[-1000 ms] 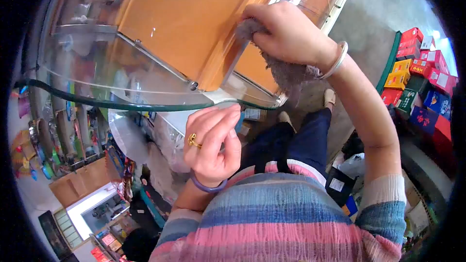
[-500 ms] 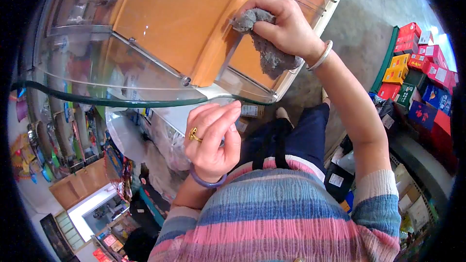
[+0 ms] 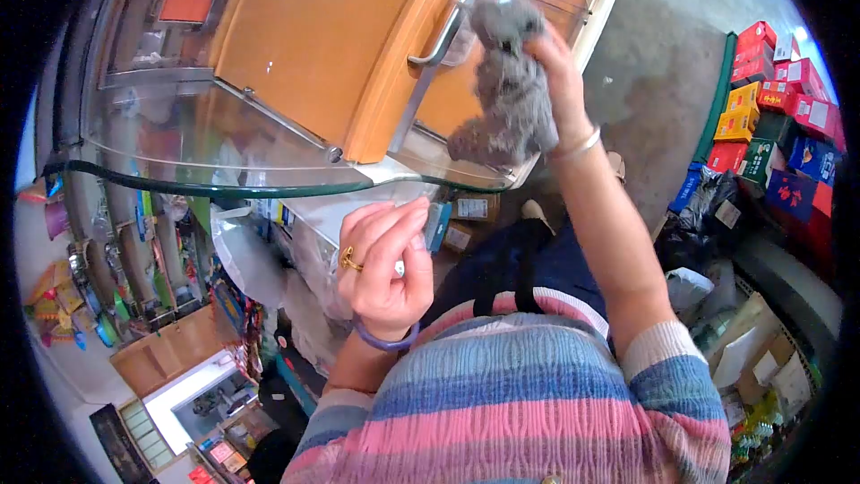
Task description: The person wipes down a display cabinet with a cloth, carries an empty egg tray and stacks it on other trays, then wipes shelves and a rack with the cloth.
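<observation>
1. Both our hands are raised: right hand (image 3: 563, 90) gripping the grey cloth (image 3: 512, 99), left hand (image 3: 383, 260) half-open, loosely curled, seemingly empty.
2. We have moved the cloth away from the wooden strip (image 3: 396, 72), uncovering the metal handle (image 3: 443, 43); whether it touches anything behind, we cannot tell.

The right hand (image 3: 559, 81) holds a fluffy grey cloth (image 3: 512, 94) near a bent, shiny metal handle (image 3: 437, 52). The left hand (image 3: 385, 269) has curled fingers, a gold ring (image 3: 350, 259) and a round purple bangle (image 3: 385, 341). Red and yellow boxes (image 3: 740, 111) sit piled to the right.
</observation>
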{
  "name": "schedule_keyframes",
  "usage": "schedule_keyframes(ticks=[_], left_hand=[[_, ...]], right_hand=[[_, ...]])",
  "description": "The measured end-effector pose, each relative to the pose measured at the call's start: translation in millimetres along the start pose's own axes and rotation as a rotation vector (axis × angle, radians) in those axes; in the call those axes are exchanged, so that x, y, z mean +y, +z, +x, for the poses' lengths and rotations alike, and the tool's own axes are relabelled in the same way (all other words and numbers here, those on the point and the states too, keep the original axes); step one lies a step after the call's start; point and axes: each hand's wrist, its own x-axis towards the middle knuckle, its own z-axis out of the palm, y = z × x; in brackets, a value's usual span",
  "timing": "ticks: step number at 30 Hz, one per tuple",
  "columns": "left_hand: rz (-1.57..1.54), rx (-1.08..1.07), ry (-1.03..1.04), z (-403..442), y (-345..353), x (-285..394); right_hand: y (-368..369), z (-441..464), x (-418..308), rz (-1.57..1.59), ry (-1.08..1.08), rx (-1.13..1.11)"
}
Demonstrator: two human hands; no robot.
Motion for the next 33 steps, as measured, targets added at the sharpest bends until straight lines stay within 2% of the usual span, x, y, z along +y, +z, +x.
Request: schedule_keyframes(ticks=[1, 2, 3, 5, 7, 8, 9, 11, 12, 14, 17, 19, 21, 22, 25, 27, 29, 31, 33], left_hand=[[-0.011, 0.016, -0.016, -2.2, 1.3, -3.3], [-0.043, 0.047, 0.093, 6.2, 1.0, -5.8], [-0.041, 0.039, 0.093, 4.3, 2.6, -6.2], [-0.032, 0.022, 0.094, 0.9, 4.6, -7.7], [0.008, -0.022, -0.011, -6.7, 2.0, 0.2], [0.028, -0.043, -0.062, -9.6, 0.0, 3.3], [0.019, -0.032, -0.013, -8.3, -0.7, 1.4], [-0.003, -0.004, 0.088, -3.6, 0.5, -5.1], [0.006, -0.018, 0.024, -7.0, 0.7, -4.2], [0.022, -0.049, -0.102, -15.4, 1.3, -1.0], [0.09, -0.07, 0.002, -11.7, -6.4, 0.9], [0.065, -0.061, -0.045, -15.4, -4.8, -0.9], [0.05, -0.066, -0.071, -15.8, -0.8, -1.0], [0.047, -0.084, -0.076, -15.8, -0.2, -0.1], [0.049, -0.084, -0.052, -13.7, 1.5, 0.3], [0.068, -0.069, -0.026, -11.8, 2.6, 0.3], [0.104, -0.073, -0.014, -13.6, 1.2, 0.0], [0.089, -0.085, -0.036, -17.9, 1.6, -2.0], [0.075, -0.096, -0.042, -18.4, 2.0, -2.3]], right_hand=[[-10.1, -9.0, 11.2, 0.038, 0.026, 0.033], [-10.1, -19.0, 29.0, -0.035, 0.04, 0.125], [-2.4, -29.5, 44.6, -0.108, 0.057, 0.217], [24.1, -42.5, 52.9, -0.023, 0.023, 0.248], [37.1, -37.8, 62.1, -0.257, -0.178, 0.148], [39.5, -36.1, 69.0, -0.508, -0.251, 0.132], [42.3, -37.5, 69.8, -0.745, -0.465, 0.117], [41.0, -43.0, 77.5, -0.917, -0.659, 0.015], [42.7, -47.9, 76.2, -0.948, -0.646, -0.078], [47.8, -43.1, 77.6, -0.934, -0.701, -0.028], [51.3, -23.7, 70.5, -0.843, -0.701, 0.026], [53.9, -31.0, 73.2, -0.945, -0.778, 0.006], [53.3, -42.3, 82.3, -0.899, -0.721, -0.427], [54.2, -50.4, 82.8, -0.898, -0.617, -0.441], [41.2, -27.0, 70.7, -0.949, -0.681, -0.372], [36.3, -7.2, 64.6, -0.827, -0.659, -0.163], [44.3, -8.4, 70.7, -0.833, -0.668, -0.203], [59.8, -27.6, 73.4, -0.908, -0.509, -0.293], [59.2, -31.7, 85.2, -0.861, -0.377, -0.177]])
